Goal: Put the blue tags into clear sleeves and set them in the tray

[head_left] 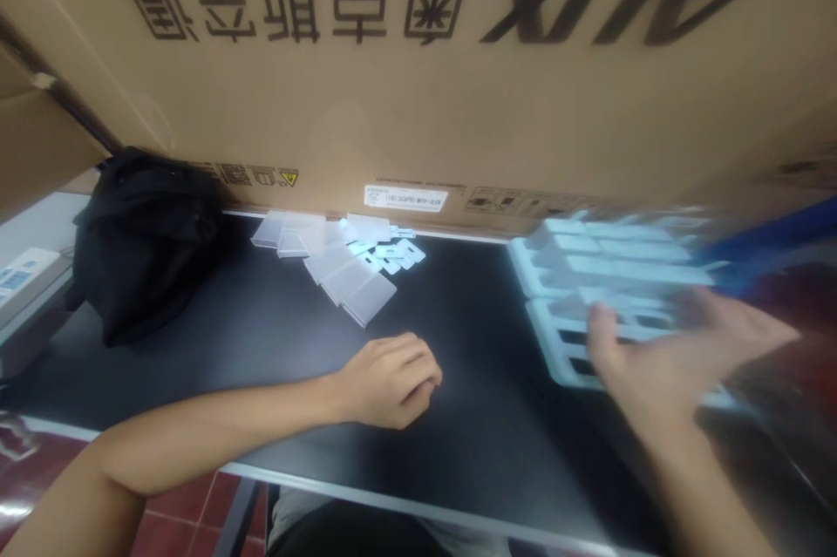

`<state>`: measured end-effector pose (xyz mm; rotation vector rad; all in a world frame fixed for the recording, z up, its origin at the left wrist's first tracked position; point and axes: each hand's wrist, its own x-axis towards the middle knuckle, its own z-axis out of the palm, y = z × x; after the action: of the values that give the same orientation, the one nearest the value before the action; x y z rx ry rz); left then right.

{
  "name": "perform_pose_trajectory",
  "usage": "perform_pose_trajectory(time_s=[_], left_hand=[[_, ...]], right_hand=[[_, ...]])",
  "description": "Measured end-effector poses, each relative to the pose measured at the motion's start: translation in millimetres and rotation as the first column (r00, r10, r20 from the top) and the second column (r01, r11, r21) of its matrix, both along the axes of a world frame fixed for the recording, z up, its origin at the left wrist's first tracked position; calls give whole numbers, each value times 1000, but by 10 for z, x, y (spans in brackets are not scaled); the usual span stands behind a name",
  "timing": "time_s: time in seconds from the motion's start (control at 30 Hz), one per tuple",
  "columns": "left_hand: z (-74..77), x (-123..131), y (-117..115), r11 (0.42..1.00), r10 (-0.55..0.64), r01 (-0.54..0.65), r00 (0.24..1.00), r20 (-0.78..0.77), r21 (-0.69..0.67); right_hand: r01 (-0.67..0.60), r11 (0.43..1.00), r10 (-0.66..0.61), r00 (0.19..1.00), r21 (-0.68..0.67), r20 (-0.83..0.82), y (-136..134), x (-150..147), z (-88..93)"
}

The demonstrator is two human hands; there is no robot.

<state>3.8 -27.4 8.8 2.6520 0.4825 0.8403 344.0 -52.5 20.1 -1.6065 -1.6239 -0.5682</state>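
Note:
My left hand [392, 380] rests on the black tabletop near the middle, its fingers curled into a loose fist with nothing showing in it. My right hand [683, 356] is smeared by motion over the near part of a light blue plastic rack [562, 343]. Its thumb stands apart from its stretched fingers, and I see nothing gripped between them. Rows of upright pale pieces [621, 247] fill the far part of the rack. Beyond my left hand lie several frosted, flat rectangular pieces [336, 269], overlapping, beside several small pale blue plates with holes [391, 256].
A large cardboard box wall [392, 112] with upside-down print stands along the table's far edge. On the left sits a black cloth bag [147, 243], next to a white device [30, 278]. Something blue [778, 234] is at the far right. Red floor tiles [176, 509] show below.

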Motion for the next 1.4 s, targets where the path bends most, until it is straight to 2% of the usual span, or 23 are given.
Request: perform_pose_trajectory(time_s=[0.03,0.07,0.1,0.17,0.2,0.27,0.37,0.53,0.73,1.07,1.23,1.4], left_hand=[[-14,-4,-2,1000,-14,15,1000,-23,25],[-28,-8,-5,998,-27,30,998,-51,48],[-40,-10,-9,997,-39,44,996,-81,67],[-58,-13,-16,992,-57,71,989,-140,100],[-64,-12,-20,990,-63,82,984,-164,114],[-69,-9,-26,985,-67,97,978,-199,143],[-71,-7,-28,980,-65,104,973,-221,172],[-100,-13,-23,976,-84,129,966,-243,175],[-114,-16,-21,978,-85,129,964,-254,162],[-109,-16,-23,980,-75,125,954,-290,157],[-88,-13,-18,981,-83,127,960,-267,150],[-98,-18,-19,980,-89,133,960,-267,151]], right_hand=[[2,997,-5,999,73,44,14,-133,84],[-52,997,47,995,53,93,44,-291,157],[-151,988,153,979,-19,132,90,-468,217],[-342,918,375,913,-201,161,227,-832,288],[-386,881,437,885,-274,160,312,-999,299],[-410,826,498,852,-387,162,505,-1268,282],[-387,785,511,846,-483,152,810,-1488,196],[-363,745,507,853,-560,122,1220,-1584,78],[-321,712,492,862,-625,119,1431,-1630,56],[-353,694,512,855,-627,86,1480,-1658,46],[-355,706,496,865,-613,71,1467,-1678,88],[-352,744,442,897,-568,23,1363,-1655,191]])
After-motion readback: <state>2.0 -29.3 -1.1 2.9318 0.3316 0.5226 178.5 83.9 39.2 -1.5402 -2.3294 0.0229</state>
